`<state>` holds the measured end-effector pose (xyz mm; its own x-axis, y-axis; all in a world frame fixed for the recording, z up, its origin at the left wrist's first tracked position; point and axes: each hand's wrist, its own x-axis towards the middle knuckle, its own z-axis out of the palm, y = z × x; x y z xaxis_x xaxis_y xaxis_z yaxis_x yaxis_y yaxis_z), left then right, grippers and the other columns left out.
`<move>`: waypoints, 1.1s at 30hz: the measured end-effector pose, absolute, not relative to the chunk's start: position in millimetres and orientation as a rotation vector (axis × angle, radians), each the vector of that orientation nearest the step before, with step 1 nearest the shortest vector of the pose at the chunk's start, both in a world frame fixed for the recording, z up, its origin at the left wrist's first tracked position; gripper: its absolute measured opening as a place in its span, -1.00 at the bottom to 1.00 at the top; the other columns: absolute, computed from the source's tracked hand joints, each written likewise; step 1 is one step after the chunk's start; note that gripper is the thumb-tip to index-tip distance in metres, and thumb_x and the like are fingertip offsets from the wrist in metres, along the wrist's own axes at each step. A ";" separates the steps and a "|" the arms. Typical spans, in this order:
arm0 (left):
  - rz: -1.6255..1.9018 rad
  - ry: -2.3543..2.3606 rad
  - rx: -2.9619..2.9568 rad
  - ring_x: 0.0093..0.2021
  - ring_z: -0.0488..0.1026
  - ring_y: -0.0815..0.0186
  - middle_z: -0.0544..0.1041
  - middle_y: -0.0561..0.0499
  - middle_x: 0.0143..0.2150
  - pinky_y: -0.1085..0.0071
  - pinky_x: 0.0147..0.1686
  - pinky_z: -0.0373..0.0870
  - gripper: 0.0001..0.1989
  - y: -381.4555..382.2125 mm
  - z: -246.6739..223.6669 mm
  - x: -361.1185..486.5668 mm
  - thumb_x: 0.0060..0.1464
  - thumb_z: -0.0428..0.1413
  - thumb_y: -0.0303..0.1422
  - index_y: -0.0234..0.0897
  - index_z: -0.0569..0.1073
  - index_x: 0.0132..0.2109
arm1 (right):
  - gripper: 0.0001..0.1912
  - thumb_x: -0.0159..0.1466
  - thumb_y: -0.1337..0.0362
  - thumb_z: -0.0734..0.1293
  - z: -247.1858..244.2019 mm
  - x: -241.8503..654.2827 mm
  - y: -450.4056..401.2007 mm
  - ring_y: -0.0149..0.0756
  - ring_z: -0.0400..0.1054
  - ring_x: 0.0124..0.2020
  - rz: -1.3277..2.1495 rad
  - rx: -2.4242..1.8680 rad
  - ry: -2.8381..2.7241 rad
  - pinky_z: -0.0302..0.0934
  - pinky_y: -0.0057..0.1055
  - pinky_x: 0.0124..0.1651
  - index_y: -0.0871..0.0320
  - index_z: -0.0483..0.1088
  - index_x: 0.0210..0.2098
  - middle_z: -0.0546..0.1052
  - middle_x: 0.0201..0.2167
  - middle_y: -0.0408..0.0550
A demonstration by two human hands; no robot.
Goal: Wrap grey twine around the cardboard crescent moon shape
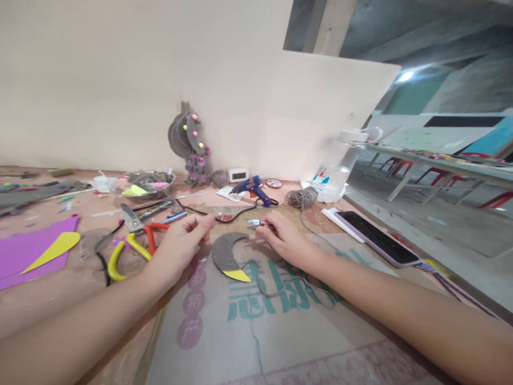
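Between our hands lies a crescent (225,254) wrapped in grey yarn, its near tip bare yellow, flat on the cardboard (224,347). Our right hand (276,235), just right of it, grips small snips (253,222), blades pointing left. Our left hand (192,234), on the other side, is curled, thumb near forefinger; we cannot tell whether it pinches anything. Loose yarn (276,295) loops near the crescent's right side. Beyond our right hand sits a yarn ball (301,197), with a blue glue gun (254,188) to its left. We see a phone (377,238) at right and a purple sheet (36,248) at far left.
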<state>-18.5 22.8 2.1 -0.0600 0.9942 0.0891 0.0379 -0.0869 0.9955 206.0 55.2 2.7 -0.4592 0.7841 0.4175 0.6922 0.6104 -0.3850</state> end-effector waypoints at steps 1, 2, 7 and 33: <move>1.315 1.228 1.263 -0.59 0.25 0.44 0.31 0.11 -0.62 0.53 -0.59 0.16 -0.68 23.5 0.4 -19.6 0.03 0.03 -0.16 -0.29 0.33 -0.53 | -0.75 0.30 0.14 0.13 2.6 206.0 55.4 -0.32 0.19 -0.35 0.216 -1.159 -2.270 0.08 -0.41 -0.30 0.18 0.23 -0.40 0.31 -0.41 -0.07; 1.336 1.208 1.258 -0.56 0.29 0.41 0.33 0.09 -0.60 0.52 -0.56 0.19 -0.70 23.9 -0.8 -20.4 0.05 0.00 -0.19 -0.29 0.34 -0.52 | -0.75 0.30 0.15 0.13 2.4 206.1 55.6 -0.32 0.19 -0.35 0.218 -1.155 -2.266 0.08 -0.41 -0.30 0.18 0.23 -0.40 0.32 -0.41 -0.07; 1.229 1.308 1.540 -0.32 0.42 0.29 0.47 0.02 -0.35 0.41 -0.34 0.31 -0.77 19.3 2.3 -17.0 0.07 -0.07 -0.32 -0.23 0.46 -0.26 | -0.81 0.30 0.22 0.13 2.2 206.7 56.0 -0.32 0.22 -0.31 0.232 -1.127 -2.246 0.13 -0.39 -0.24 0.19 0.27 -0.34 0.34 -0.37 -0.05; 1.305 1.067 1.419 -0.07 0.42 0.23 0.47 -0.09 -0.01 0.36 -0.14 0.35 -0.56 15.5 9.3 -9.2 -0.06 0.15 -0.37 -0.25 0.33 0.02 | -0.71 0.30 0.18 0.14 27.8 195.2 33.4 -0.29 0.36 -0.24 0.588 -1.078 -2.304 0.22 -0.33 -0.16 0.17 0.44 -0.27 0.50 -0.31 -0.04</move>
